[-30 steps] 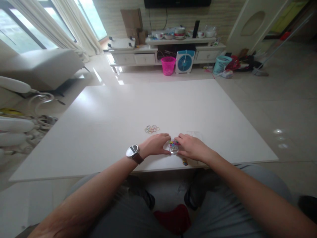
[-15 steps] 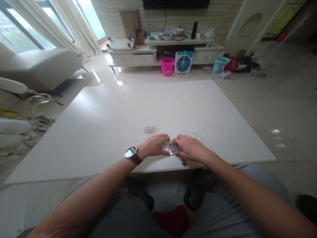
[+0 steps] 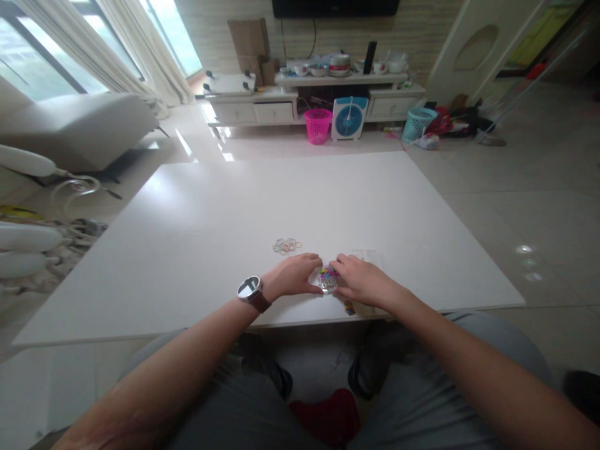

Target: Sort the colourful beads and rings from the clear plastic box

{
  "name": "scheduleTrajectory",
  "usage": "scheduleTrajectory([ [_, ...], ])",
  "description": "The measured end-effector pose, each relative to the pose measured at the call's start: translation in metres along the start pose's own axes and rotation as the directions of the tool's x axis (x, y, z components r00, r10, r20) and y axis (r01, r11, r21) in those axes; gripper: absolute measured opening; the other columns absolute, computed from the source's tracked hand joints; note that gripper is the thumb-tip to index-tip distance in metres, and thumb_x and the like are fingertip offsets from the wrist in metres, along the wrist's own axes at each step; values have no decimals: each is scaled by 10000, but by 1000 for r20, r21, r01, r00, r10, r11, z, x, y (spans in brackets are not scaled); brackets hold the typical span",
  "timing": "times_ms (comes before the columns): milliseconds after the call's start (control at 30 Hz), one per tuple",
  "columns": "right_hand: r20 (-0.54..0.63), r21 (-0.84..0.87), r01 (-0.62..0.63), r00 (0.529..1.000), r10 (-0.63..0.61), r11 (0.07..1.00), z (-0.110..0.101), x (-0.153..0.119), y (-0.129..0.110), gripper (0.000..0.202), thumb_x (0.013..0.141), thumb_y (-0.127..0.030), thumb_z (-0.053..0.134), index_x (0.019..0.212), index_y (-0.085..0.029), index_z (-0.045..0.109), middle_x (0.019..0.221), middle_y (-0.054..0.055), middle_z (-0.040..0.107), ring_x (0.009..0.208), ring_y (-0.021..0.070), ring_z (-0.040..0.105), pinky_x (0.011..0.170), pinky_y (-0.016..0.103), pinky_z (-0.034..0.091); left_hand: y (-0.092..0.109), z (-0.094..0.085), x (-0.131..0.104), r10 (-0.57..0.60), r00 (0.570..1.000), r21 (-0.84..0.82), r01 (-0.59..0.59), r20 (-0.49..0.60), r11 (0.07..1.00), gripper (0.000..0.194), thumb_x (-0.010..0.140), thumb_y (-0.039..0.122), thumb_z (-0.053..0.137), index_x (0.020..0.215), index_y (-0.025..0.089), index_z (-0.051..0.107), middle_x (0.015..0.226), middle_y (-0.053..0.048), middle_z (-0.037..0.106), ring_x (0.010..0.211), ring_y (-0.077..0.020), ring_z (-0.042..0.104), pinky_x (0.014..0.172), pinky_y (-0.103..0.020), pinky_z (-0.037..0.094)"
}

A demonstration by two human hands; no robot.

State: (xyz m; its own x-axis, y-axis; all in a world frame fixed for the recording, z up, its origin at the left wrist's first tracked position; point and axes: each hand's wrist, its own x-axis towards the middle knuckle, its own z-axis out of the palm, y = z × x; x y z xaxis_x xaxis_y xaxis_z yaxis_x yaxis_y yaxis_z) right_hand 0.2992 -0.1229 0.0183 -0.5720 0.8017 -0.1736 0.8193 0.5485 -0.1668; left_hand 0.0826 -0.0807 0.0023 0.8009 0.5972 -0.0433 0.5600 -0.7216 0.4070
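A small clear case with pink, yellow and other bright bits in it lies near the front edge of the white table. My left hand, with a watch on the wrist, grips its left side between thumb and fingers. On its right side, my right hand holds it the same way. Several thin coloured rings lie in a loose pile beyond my left hand. A small yellow and blue figure is below my right hand. Behind that hand is a flat transparent sheet or bag, partly hidden.
Across the floor stand a pink basket, a blue and white fan and a light blue basket by a low white cabinet. White chairs are at the left. My knees are under the table's front edge.
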Motion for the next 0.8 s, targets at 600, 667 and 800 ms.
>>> scheduleTrajectory([
  [600,-4,0,13,1000,-13,1000,1,0,1,374,830,-326,688,1131,-164,536,1102,109,574,996,249,571,796,334,476,0,0,0,0,1000,-3,0,-4,1000,451,796,530,673,1077,187,594,1055,-81,632,960,-233,621,824,-331,482],
  [667,-7,3,14,1000,-14,1000,1,0,0,371,824,-320,693,1122,-163,538,1097,109,574,998,250,571,800,336,477,0,0,0,1,1000,-8,-1,-3,1000,452,799,535,667,1077,185,595,1054,-84,632,961,-233,621,825,-334,483],
  [800,-7,9,13,1000,-13,1000,2,0,0,376,822,-320,695,1125,-163,537,1103,112,571,999,252,568,809,341,477,0,0,0,3,1000,-13,-3,-2,1000,460,802,541,661,1085,184,597,1054,-90,633,971,-241,620,830,-344,488],
])
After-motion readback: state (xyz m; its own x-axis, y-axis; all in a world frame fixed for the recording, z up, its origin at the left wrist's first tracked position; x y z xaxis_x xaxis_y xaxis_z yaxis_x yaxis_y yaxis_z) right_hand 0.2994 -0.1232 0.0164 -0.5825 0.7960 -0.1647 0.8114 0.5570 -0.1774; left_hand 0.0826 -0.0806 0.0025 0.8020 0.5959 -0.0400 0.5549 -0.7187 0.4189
